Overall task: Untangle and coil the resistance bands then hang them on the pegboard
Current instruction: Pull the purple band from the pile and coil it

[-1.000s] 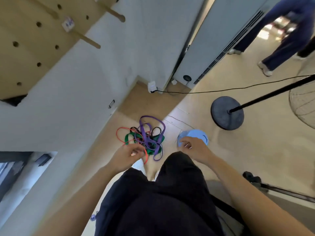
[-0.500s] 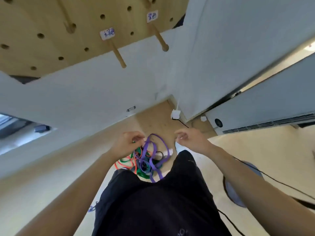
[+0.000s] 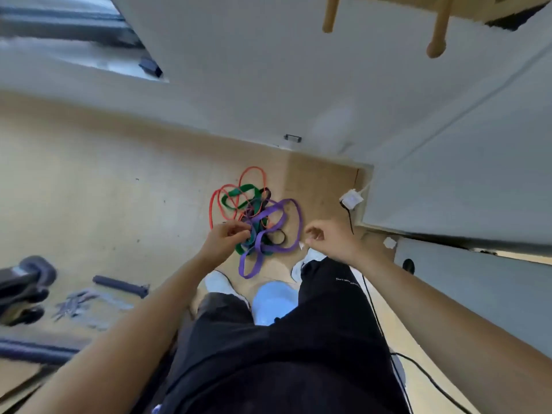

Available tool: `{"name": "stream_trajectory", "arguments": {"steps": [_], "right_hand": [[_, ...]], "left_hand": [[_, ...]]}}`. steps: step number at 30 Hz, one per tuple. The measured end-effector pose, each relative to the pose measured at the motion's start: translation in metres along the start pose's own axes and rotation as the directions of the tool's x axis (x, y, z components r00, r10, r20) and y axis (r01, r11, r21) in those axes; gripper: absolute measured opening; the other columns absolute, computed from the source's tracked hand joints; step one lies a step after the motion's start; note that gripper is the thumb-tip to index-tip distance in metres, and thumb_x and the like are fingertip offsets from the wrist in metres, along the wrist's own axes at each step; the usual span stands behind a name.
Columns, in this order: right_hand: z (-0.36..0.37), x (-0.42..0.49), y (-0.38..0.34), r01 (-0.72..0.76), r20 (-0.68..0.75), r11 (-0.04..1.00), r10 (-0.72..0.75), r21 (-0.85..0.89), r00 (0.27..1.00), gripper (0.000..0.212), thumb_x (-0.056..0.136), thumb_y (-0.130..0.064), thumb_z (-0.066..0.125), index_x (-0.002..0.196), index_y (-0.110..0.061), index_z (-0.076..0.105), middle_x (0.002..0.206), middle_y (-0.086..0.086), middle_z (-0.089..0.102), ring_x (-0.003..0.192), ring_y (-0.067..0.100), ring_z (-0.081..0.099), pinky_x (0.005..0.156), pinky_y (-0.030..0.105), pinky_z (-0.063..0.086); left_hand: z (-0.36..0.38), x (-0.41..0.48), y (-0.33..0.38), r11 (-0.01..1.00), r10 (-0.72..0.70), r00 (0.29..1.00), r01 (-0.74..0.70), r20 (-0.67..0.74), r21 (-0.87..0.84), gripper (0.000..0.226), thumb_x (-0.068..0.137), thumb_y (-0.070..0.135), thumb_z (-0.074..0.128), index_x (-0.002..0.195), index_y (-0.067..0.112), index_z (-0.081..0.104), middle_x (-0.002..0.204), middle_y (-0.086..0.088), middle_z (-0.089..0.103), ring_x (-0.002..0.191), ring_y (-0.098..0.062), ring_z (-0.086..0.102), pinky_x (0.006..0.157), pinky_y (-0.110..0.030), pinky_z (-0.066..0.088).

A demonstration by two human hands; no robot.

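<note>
The resistance bands (image 3: 257,216) lie in a tangle on the wooden floor: an orange band (image 3: 254,171), a green one (image 3: 239,192), a purple one (image 3: 270,213) and a black one (image 3: 276,236). My left hand (image 3: 227,237) hangs at the tangle's left edge with curled fingers whose tips overlap the bands; whether it grips one is unclear. My right hand (image 3: 325,239) hovers just right of the tangle, loosely curled and holding nothing. Two wooden pegs (image 3: 437,40) of the pegboard (image 3: 484,4) stick out at the top right.
A white wall (image 3: 268,85) runs behind the bands. A white power adapter (image 3: 351,200) with a black cable sits right of them. A light blue object (image 3: 273,300) lies between my feet. At the left are a dark cylinder (image 3: 119,285), metal bits (image 3: 77,303) and a caster (image 3: 38,268).
The view has swung left and down, so the pegboard has moved to the top right. Both hands stay near the tangle, and the bands remain on the floor.
</note>
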State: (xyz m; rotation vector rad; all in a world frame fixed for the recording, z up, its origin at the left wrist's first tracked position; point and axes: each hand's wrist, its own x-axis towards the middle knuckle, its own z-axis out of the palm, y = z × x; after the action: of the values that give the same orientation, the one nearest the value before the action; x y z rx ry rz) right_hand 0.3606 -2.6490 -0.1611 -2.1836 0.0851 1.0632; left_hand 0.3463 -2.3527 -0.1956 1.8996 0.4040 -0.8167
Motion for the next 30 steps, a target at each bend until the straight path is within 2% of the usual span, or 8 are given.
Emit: {"name": "stream_trajectory", "arguments": {"steps": [2,7,11,15,19,23,27,30], "right_hand": [[0.031,0.026,0.009,0.011,0.026,0.999,-0.01,-0.051,1.0,0.014,0.09,-0.025,0.07,0.104,-0.022,0.07,0.091,-0.007,0.07,0.075,-0.003,0.058,0.073,0.012,0.045],[0.126,0.146,0.061,0.038,0.127,0.983,-0.015,-0.181,0.992,0.025,0.089,-0.03,0.07,0.112,-0.021,0.069,0.094,-0.008,0.067,0.088,0.013,0.062,0.085,0.035,0.053],[0.213,0.275,0.125,0.076,0.179,0.954,-0.024,-0.29,0.984,0.03,0.089,-0.033,0.069,0.116,-0.02,0.067,0.104,-0.003,0.067,0.098,0.02,0.063,0.081,0.033,0.049],[0.286,0.401,0.195,0.125,0.197,0.893,-0.042,-0.431,0.979,0.042,0.088,-0.042,0.069,0.125,-0.022,0.064,0.122,0.004,0.061,0.116,0.027,0.058,0.094,0.039,0.049],[0.327,0.48,0.245,0.234,0.27,0.765,-0.082,-0.6,0.959,0.058,0.088,-0.05,0.069,0.14,-0.028,0.056,0.134,0.003,0.053,0.125,0.03,0.048,0.102,0.042,0.045],[0.341,0.516,0.271,0.292,0.318,0.698,-0.097,-0.653,0.943,0.048,0.091,-0.046,0.068,0.133,-0.024,0.062,0.126,0.001,0.065,0.12,0.028,0.058,0.097,0.041,0.05],[0.344,0.519,0.268,0.285,0.288,0.699,-0.118,-0.656,0.95,0.028,0.095,-0.033,0.066,0.12,-0.022,0.071,0.118,0.003,0.071,0.112,0.027,0.064,0.089,0.034,0.05],[0.335,0.51,0.267,0.285,0.297,0.669,-0.1,-0.686,0.95,0.028,0.092,-0.029,0.07,0.118,-0.02,0.072,0.114,0.002,0.072,0.109,0.024,0.065,0.082,0.03,0.048]], "left_hand": [[0.01,0.015,-0.04,1.0,-0.026,1.0,0.025,-0.007,-0.012,0.013,0.096,0.016,0.068,0.106,0.013,0.075,0.095,-0.004,0.073,0.084,-0.014,0.065,0.076,-0.027,0.047],[0.044,0.101,-0.17,0.996,-0.086,0.996,0.086,0.0,-0.017,0.014,0.096,0.026,0.067,0.106,0.02,0.074,0.098,0.007,0.072,0.091,-0.009,0.067,0.084,-0.029,0.051],[0.083,0.195,-0.278,0.993,-0.12,0.992,0.12,-0.038,0.011,0.021,0.096,0.023,0.065,0.115,0.016,0.071,0.106,0.002,0.072,0.097,-0.015,0.066,0.085,-0.027,0.05],[0.124,0.297,-0.369,0.966,-0.002,1.0,0.007,-0.018,0.26,0.026,0.09,0.033,0.063,0.109,0.016,0.068,0.103,-0.001,0.07,0.094,-0.024,0.064,0.086,-0.041,0.054],[0.154,0.37,-0.449,0.679,0.137,0.977,-0.212,0.163,0.703,0.043,0.09,0.05,0.064,0.124,0.024,0.063,0.113,-0.001,0.065,0.108,-0.026,0.06,0.091,-0.041,0.049],[0.159,0.402,-0.486,0.408,0.203,0.944,-0.324,0.261,0.854,0.043,0.091,0.057,0.058,0.118,0.026,0.067,0.109,0.001,0.065,0.102,-0.024,0.061,0.085,-0.038,0.043],[0.148,0.411,-0.466,0.544,0.12,0.958,-0.284,0.262,0.79,0.021,0.093,0.044,0.061,0.107,0.03,0.07,0.098,0.004,0.07,0.091,-0.025,0.065,0.073,-0.033,0.046],[0.133,0.405,-0.446,0.697,0.116,0.971,-0.228,0.208,0.68,0.028,0.095,0.034,0.064,0.071,0.023,0.056,0.073,0.003,0.058,0.076,-0.024,0.058,0.066,-0.034,0.039]]}}
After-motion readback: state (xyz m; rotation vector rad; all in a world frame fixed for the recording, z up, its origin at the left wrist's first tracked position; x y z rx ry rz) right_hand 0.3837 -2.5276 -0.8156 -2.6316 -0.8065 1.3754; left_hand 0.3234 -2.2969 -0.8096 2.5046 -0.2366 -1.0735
